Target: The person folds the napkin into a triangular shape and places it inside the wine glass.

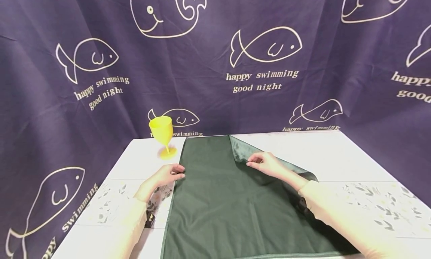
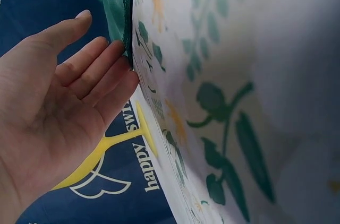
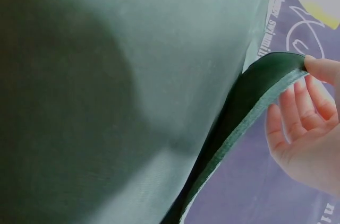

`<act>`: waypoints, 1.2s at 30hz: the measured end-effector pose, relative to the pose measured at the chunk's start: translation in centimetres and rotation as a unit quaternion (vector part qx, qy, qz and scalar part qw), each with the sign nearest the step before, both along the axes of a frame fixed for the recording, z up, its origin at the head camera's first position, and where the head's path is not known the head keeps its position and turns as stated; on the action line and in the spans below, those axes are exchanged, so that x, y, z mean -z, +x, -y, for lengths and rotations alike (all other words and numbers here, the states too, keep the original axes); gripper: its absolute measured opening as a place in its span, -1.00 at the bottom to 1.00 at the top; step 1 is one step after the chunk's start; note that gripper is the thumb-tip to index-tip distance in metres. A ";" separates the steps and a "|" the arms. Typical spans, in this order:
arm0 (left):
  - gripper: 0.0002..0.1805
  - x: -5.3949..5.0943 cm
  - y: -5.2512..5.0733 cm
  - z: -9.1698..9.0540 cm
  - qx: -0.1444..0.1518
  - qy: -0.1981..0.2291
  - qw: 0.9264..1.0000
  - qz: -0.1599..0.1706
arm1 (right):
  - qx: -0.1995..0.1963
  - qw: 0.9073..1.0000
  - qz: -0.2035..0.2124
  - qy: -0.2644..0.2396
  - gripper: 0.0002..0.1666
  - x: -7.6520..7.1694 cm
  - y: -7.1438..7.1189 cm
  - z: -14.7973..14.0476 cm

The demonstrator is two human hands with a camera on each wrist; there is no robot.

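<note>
A dark green cloth (image 1: 215,199) lies spread over the table, its far right part folded back so the lighter green underside (image 1: 244,148) shows. My right hand (image 1: 269,165) pinches the raised cloth edge between thumb and forefinger, as the right wrist view shows; the other fingers of that hand (image 3: 308,123) stay loose. My left hand (image 1: 166,175) is at the cloth's left edge. In the left wrist view, the fingertips of this hand (image 2: 69,91) touch that edge, with the thumb held apart.
A yellow goblet (image 1: 162,132) stands upright on the table (image 1: 144,160), beyond the left hand and close to the cloth's far left corner. Behind the table hangs a purple curtain (image 1: 208,64) with white fish drawings and lettering. Leaf-patterned bands cross the white tabletop.
</note>
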State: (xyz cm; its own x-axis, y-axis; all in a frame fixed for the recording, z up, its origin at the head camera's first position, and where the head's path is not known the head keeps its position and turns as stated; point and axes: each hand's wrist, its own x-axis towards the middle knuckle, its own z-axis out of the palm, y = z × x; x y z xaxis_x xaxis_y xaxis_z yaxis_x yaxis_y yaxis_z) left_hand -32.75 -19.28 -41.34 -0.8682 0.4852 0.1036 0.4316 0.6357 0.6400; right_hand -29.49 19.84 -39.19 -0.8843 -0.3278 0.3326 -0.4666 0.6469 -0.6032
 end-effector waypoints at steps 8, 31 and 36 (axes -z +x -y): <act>-0.73 0.0 -0.1 0.1 -0.001 -0.007 1.000 -0.004 | 0.004 1.000 -0.007 0.006 -0.92 0.3 0.4 0.4; -0.70 -0.3 -0.3 -0.1 -0.002 -0.023 1.000 -0.007 | -0.020 1.000 -0.008 0.021 -0.92 -0.1 0.4 1.6; -0.70 -0.3 0.0 0.0 0.000 -0.032 0.999 -0.004 | -0.028 0.999 -0.008 0.021 -0.94 0.3 0.7 2.1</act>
